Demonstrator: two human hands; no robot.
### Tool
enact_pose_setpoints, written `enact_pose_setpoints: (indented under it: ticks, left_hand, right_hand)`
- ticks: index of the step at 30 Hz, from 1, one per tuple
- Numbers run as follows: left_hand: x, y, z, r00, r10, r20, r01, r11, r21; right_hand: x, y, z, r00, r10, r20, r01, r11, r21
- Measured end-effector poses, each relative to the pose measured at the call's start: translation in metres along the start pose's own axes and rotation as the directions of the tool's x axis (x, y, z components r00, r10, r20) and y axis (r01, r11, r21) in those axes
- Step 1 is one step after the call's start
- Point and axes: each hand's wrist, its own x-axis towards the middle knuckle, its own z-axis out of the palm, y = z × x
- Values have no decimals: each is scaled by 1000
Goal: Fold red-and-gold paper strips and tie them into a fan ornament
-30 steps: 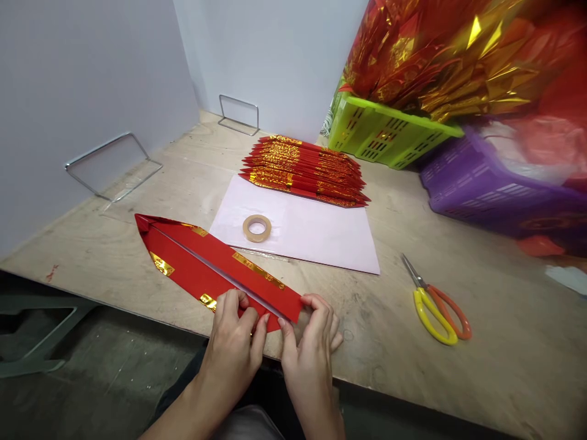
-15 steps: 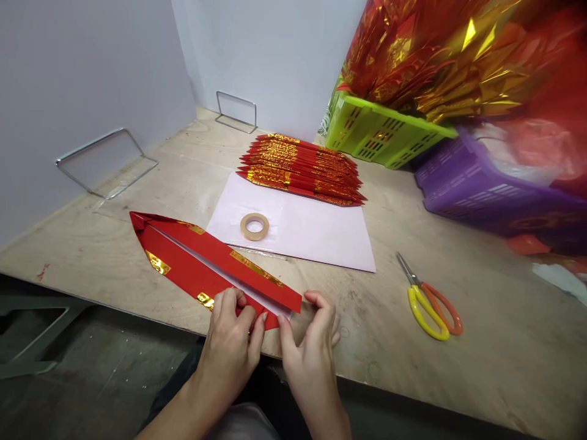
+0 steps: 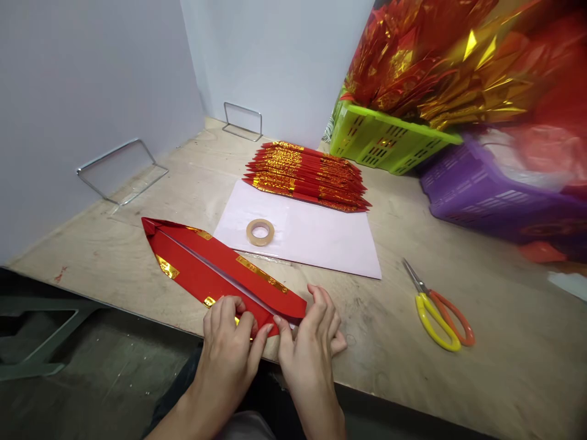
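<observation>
Red paper under both hands

Pinching the folded red paper (image 3: 183,269) with the left hand (image 3: 227,348); touching its near end with the right hand (image 3: 307,351), hard to tell if gripping. Past the grip: tape ring (image 3: 250,235) on white sheet (image 3: 330,244), red-and-gold pile (image 3: 307,177) behind. Right: scissors (image 3: 426,293). Farther: blurry purple basket (image 3: 481,195), cut off.

Soft light glints on gold foil (image 3: 488,91); the right edge blurs.
</observation>
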Motion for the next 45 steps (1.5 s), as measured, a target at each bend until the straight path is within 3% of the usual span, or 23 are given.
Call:
enact_pose_setpoints:
  ticks: [4,11,13,15,17,19,23,25,27,30,35,41,45]
  left_hand:
    - [-1,-1,-3,999,-40,34,37,995,93]
    - [-7,-7,-7,994,-87,59,82,993,84]
    - [-6,-8,-9,999,-27,22,26,998,65]
    - [-3,-10,-11,987,162,0,-162,987,10]
    - [3,-14,-13,915,404,11,-403,914,-40]
    - [11,-19,-15,823,564,69,-563,826,-36]
    - [22,-22,-17,713,679,175,-695,717,50]
    - [25,-20,-17,682,709,177,-729,680,82]
    - [25,-17,-16,667,729,155,-744,662,93]
    - [25,-16,-13,677,729,101,-736,674,68]
    - [31,-20,-10,718,688,104,-692,722,3]
    - [42,-22,-25,753,592,286,-576,804,-147]
    - [39,-27,-31,809,492,320,-446,870,-209]
  right_hand:
    - [-1,-2,1,999,-17,-48,14,998,-62]
    - [-3,-4,-1,997,-43,-60,35,990,-134]
    - [-3,-4,-1,997,-47,-62,38,989,-145]
    - [-4,-4,-1,996,-54,-67,43,987,-157]
    - [-4,-4,0,994,-68,-82,54,985,-165]
    - [-4,-3,1,991,-88,-100,72,986,-151]
    - [-9,2,-4,964,-179,-196,169,983,-66]
    - [-14,6,-10,920,-249,-303,256,967,-18]
    - [-19,9,-16,881,-346,-324,376,926,31]
    - [-23,14,-19,857,-490,-162,510,852,118]
    - [-16,17,-16,864,-502,49,488,857,166]
    - [-11,10,-13,918,-385,94,364,913,183]
    - [-13,6,-13,947,-306,98,287,943,168]
